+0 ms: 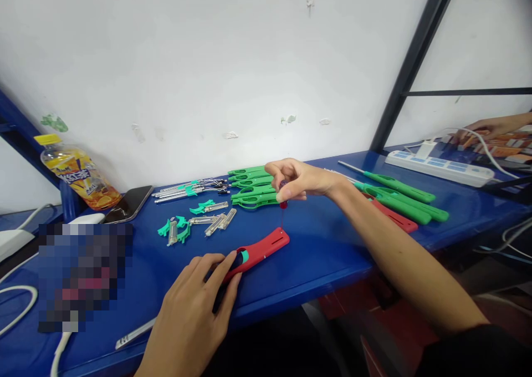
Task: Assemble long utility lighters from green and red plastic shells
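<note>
Head view: one red lighter (268, 249) on the tabletop (324, 244), gripped by the left hand (197, 294); one red-handled screwdriver (283, 204), pinched in the right hand (297, 180), best kept upright over the lighter's end.

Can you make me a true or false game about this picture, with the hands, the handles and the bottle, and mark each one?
1. The left hand holds a red handle. True.
2. Green handles lie on the table. True.
3. The table is yellow. False: it is blue.
4. The right hand pinches a small tool with some red on it. True.
5. The right hand lies flat on the table. False: it is raised above the table.
6. The bottle is red at the top. False: the bottle has a yellow cap.
</note>
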Tool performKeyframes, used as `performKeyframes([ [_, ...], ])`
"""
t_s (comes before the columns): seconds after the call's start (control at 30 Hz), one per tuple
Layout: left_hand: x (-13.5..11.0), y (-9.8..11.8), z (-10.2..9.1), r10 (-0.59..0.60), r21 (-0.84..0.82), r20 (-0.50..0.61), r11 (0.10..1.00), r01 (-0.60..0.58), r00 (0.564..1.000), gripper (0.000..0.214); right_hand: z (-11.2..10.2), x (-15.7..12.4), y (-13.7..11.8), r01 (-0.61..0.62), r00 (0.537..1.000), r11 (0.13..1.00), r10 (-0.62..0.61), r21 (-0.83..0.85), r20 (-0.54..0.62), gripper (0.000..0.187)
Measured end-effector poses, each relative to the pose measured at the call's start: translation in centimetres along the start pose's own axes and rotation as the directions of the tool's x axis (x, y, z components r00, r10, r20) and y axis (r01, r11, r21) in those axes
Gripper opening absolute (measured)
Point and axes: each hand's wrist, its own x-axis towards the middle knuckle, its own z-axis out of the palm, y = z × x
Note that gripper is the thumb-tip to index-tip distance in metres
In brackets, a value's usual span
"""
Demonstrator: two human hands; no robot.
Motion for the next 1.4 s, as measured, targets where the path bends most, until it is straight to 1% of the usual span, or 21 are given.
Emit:
performKeyframes([
  [0.1, 0.0, 0.0, 0.0, -0.007, -0.005, -0.005, 1.0, 0.007, 1.0, 0.034, -0.1, -0.2, 0.0, -0.034, 0.999, 0.999, 0.033, 0.009, 0.014, 0.029],
  [0.17, -0.1, 0.0, 0.1, -0.015, -0.007, -0.004, 1.0, 0.015, 1.0, 0.034, -0.3, -0.4, 0.1, -0.061, 0.997, 0.998, 0.06, 0.008, 0.057, 0.025],
  [0.2, -0.1, 0.0, 0.1, -0.017, -0.009, -0.003, 1.0, 0.017, 1.0, 0.034, -0.4, -0.5, 0.1, -0.074, 0.994, 0.997, 0.073, 0.006, 0.087, 0.028],
  [0.27, -0.1, -0.1, 0.1, -0.017, -0.014, -0.002, 1.0, 0.017, 1.0, 0.034, -0.5, -0.6, 0.2, -0.092, 0.985, 0.996, 0.09, 0.007, 0.144, 0.043],
  [0.3, -0.1, -0.1, 0.1, -0.015, -0.015, -0.004, 1.0, 0.015, 1.0, 0.034, -0.6, -0.6, 0.3, -0.099, 0.982, 0.995, 0.096, 0.009, 0.164, 0.05],
  [0.33, -0.1, -0.1, 0.1, -0.012, -0.014, -0.005, 1.0, 0.012, 1.0, 0.034, -0.6, -0.6, 0.4, -0.104, 0.98, 0.995, 0.1, 0.013, 0.172, 0.052],
  [0.37, -0.1, -0.1, 0.1, -0.009, -0.012, -0.008, 1.0, 0.009, 1.0, 0.034, -0.7, -0.6, 0.4, -0.106, 0.98, 0.994, 0.101, 0.017, 0.172, 0.051],
  [0.5, 0.0, 0.0, 0.0, -0.002, -0.011, -0.017, 1.0, 0.002, 1.0, 0.033, -0.5, -0.4, 0.4, -0.078, 0.99, 0.996, 0.073, 0.041, 0.118, 0.029],
  [0.67, 0.0, 0.1, -0.1, 0.003, -0.013, -0.012, 1.0, -0.003, 1.0, 0.033, -0.3, -0.3, -0.2, -0.028, 0.999, 0.999, 0.026, 0.044, 0.042, 0.018],
  [0.77, 0.0, 0.1, -0.1, 0.007, -0.012, -0.017, 1.0, -0.007, 1.0, 0.032, -0.5, -0.4, -0.3, 0.016, 1.0, 1.0, -0.016, 0.012, 0.006, 0.018],
  [0.9, 0.0, 0.0, 0.0, 0.004, -0.014, -0.007, 1.0, -0.004, 1.0, 0.033, -0.7, -0.2, 0.2, 0.075, 0.996, 0.997, -0.076, -0.017, -0.051, 0.015],
  [1.03, -0.1, 0.0, 0.1, 0.002, -0.012, 0.005, 1.0, -0.002, 1.0, 0.034, -0.4, 0.1, 0.5, 0.091, 0.993, 0.996, -0.092, -0.013, -0.077, 0.025],
  [1.1, -0.1, 0.0, 0.0, 0.006, -0.016, 0.009, 1.0, -0.006, 1.0, 0.033, -0.2, 0.1, 0.4, 0.089, 0.993, 0.996, -0.089, -0.007, -0.077, 0.028],
  [1.23, 0.0, 0.1, 0.0, 0.008, -0.014, -0.003, 1.0, -0.008, 1.0, 0.033, -0.5, -0.3, 0.1, 0.05, 0.999, 0.999, -0.05, -0.013, -0.012, 0.02],
  [1.33, -0.1, 0.1, 0.1, 0.003, -0.016, 0.0, 1.0, -0.003, 1.0, 0.033, -1.0, -0.7, 0.3, 0.026, 0.998, 0.999, -0.025, -0.019, 0.061, 0.029],
  [1.4, -0.1, 0.0, 0.1, 0.004, -0.017, 0.002, 1.0, -0.004, 1.0, 0.033, -1.3, -1.0, 0.5, 0.021, 0.996, 1.0, -0.02, -0.015, 0.085, 0.036],
])
